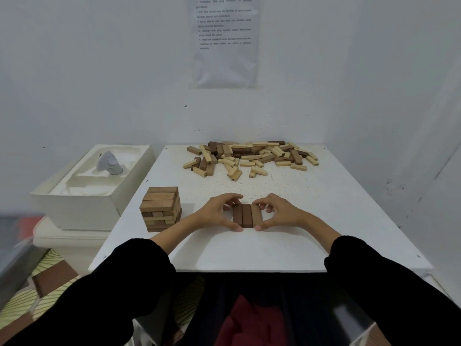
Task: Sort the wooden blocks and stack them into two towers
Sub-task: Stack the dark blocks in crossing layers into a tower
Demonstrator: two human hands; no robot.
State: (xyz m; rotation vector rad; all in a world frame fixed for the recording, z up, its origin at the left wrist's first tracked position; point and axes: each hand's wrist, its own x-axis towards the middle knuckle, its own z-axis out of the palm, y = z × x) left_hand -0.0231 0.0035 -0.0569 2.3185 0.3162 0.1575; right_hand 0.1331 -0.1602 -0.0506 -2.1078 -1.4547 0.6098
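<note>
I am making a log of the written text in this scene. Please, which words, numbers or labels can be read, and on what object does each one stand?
Printed sheet on the wall: several numbered lines of small print, too blurred to quote.
Ends of some loose wooden blocks: small dark marks, too small to read.
No other text shows.

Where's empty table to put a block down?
Bare table lies right of the right hand, between the loose pile and the three-block row, and along the near edge. Crowded: the pile itself, and between tower and left hand.
</note>
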